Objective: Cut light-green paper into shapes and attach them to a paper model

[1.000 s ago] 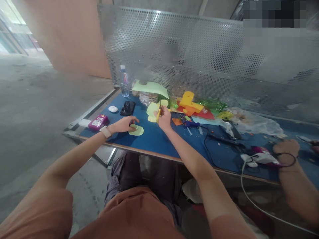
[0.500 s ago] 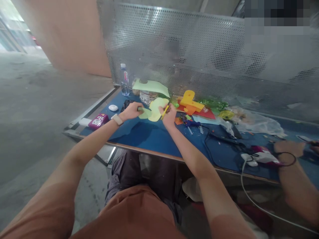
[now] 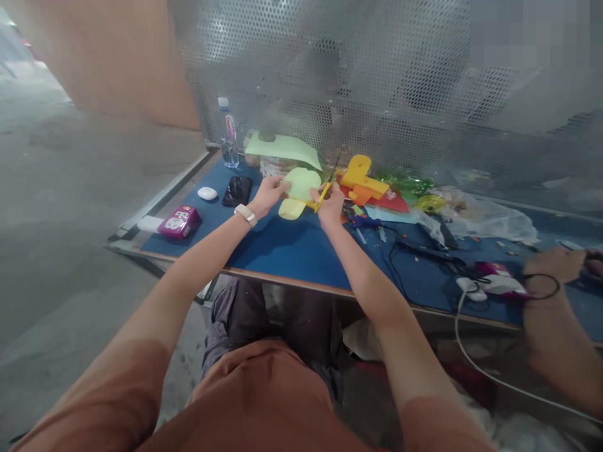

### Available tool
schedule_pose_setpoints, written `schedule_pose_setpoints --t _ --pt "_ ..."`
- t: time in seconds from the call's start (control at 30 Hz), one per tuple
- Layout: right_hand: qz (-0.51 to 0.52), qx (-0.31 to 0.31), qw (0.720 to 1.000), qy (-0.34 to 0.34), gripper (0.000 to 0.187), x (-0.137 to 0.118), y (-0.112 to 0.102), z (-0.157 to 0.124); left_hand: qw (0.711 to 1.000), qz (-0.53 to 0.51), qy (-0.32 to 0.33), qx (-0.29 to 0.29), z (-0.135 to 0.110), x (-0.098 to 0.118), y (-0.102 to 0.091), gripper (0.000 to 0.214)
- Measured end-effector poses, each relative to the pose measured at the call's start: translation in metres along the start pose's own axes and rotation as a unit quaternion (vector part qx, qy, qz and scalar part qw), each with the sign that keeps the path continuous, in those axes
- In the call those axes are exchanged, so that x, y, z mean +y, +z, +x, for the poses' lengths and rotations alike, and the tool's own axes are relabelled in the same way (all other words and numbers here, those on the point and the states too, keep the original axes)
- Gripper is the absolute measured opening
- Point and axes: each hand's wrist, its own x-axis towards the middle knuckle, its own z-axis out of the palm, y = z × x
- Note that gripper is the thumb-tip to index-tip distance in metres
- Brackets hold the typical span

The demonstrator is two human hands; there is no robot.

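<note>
My left hand (image 3: 269, 193) is closed on the left edge of a pale green and yellow paper cutout (image 3: 303, 182) with rounded lobes, held above the blue table. In my right hand (image 3: 331, 204) is a pair of yellow-handled scissors (image 3: 323, 193), its dark blades pointing up and away from me. The fingertips of that hand also touch the cutout's right edge. Behind the cutout, a light green paper sheet (image 3: 282, 149) lies over a round container. Orange-yellow cut pieces (image 3: 362, 182) rest to the right of the scissors.
A water bottle (image 3: 228, 135), a black phone-like object (image 3: 237, 191), a white case (image 3: 207, 193) and a purple packet (image 3: 179, 222) stand at left. To the right are a blue glue gun (image 3: 366, 222), cables, plastic bags (image 3: 490, 216) and another person's hand (image 3: 553, 265). Perforated metal panel behind.
My left hand has shifted right and up, nearer my right hand. The cutout has turned, with its yellow lobe now at the bottom. The scissors remain in my right hand.
</note>
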Motion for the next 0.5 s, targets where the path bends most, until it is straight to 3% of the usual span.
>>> schedule_pose_setpoints --t 0.33,0.5 --pt "-0.007 0.022 1.000 0.009 0.076 -0.0004 0.0039 -0.0040 0.998 -0.014 -0.018 -0.062 -0.0119 0.0075 0.0085 0.029" --pt "0.021 0.039 0.999 0.012 0.074 0.0018 0.0069 -0.0030 0.996 -0.049 -0.043 -0.066 -0.0125 0.0040 0.0102 0.026"
